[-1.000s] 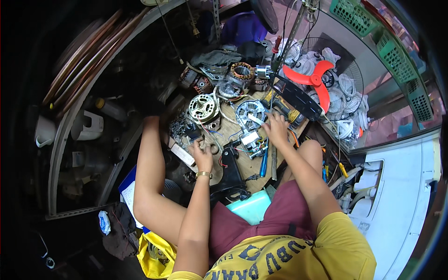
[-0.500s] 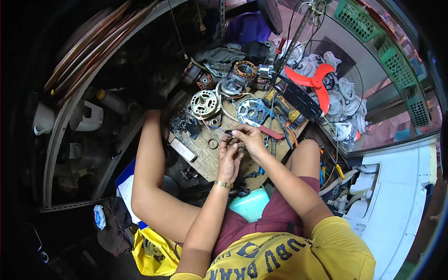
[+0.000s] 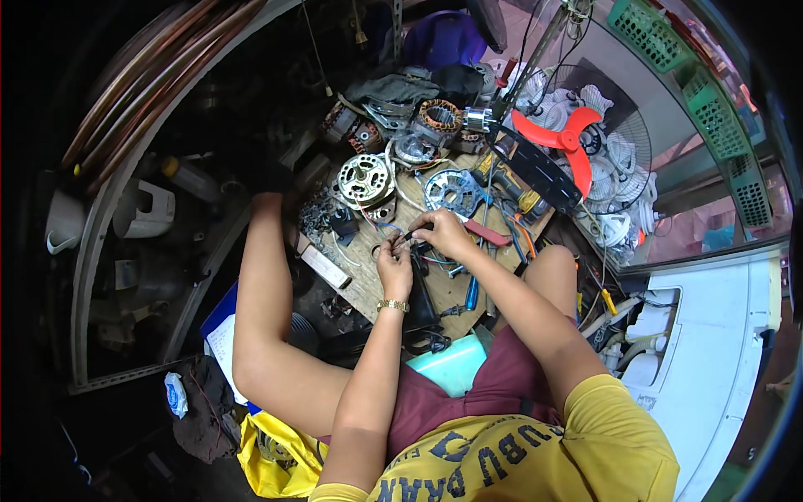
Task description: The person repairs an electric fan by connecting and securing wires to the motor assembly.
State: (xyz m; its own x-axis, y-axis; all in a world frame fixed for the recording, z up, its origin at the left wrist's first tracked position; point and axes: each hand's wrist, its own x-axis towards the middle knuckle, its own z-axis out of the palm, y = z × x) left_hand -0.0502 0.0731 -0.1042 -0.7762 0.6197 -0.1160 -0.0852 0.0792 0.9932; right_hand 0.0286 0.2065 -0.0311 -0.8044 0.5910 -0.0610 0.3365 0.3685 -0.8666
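Note:
My left hand (image 3: 394, 266) and my right hand (image 3: 445, 235) meet over the wooden board (image 3: 360, 297), fingers pinched round a small dark piece (image 3: 408, 237), too small to name, among thin wires. Just right of them lies a red-handled tool (image 3: 487, 233). Beyond are a silver motor housing (image 3: 452, 192) and a round slotted motor part (image 3: 365, 179). A blue screwdriver (image 3: 472, 289) lies below my right hand, and a black fan body (image 3: 422, 297) is partly hidden behind my left wrist.
A red fan blade (image 3: 573, 142) and black column stand at the back right, near a yellow drill (image 3: 510, 188) and white fan parts (image 3: 619, 159). Motor windings (image 3: 439, 111) and loose metal parts crowd the back. A pale block (image 3: 322, 268) lies at the board's left edge.
My right hand has moved down and left from the motor housing, and my left hand up and right, to meet. The red-handled tool has appeared on the board beside them.

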